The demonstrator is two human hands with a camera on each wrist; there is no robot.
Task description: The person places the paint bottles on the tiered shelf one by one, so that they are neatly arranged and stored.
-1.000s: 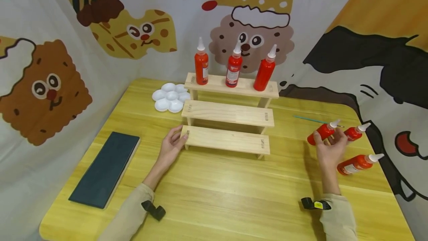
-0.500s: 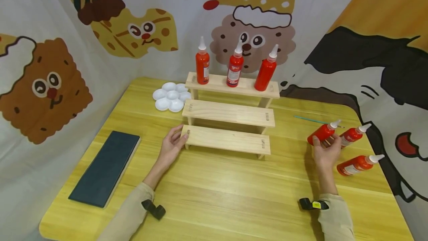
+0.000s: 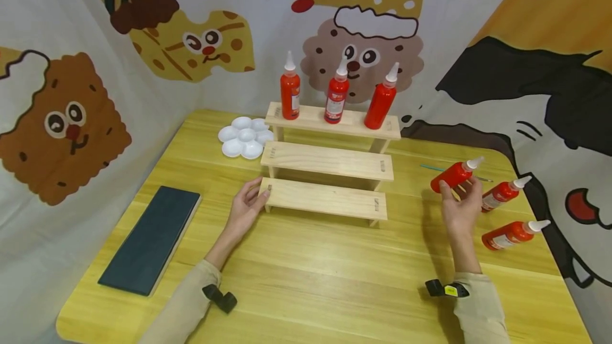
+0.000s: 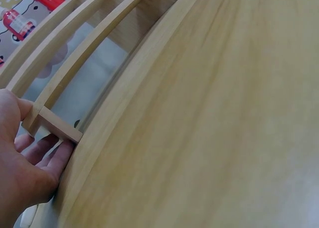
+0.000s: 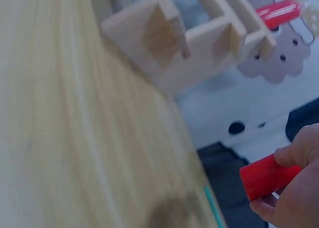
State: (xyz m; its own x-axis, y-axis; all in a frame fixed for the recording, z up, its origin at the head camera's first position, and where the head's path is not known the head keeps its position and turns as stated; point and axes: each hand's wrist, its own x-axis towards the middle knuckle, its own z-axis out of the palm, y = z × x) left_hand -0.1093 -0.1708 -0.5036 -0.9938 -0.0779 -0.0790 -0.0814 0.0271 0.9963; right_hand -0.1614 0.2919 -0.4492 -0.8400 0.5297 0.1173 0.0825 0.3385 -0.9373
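Bare bench [image 3: 325, 280] is stretching before the rack [image 3: 326, 161]. Red bottles [image 3: 337, 101] are occupying its top tier [image 3: 312, 114]; its lower tiers [image 3: 325, 198] are offering room.

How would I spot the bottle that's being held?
On the wooden table is a three-step stand. To its right, in the head view, are three red bottles with white nozzles. The held bottle is nearest the stand and the only one in the right grip.
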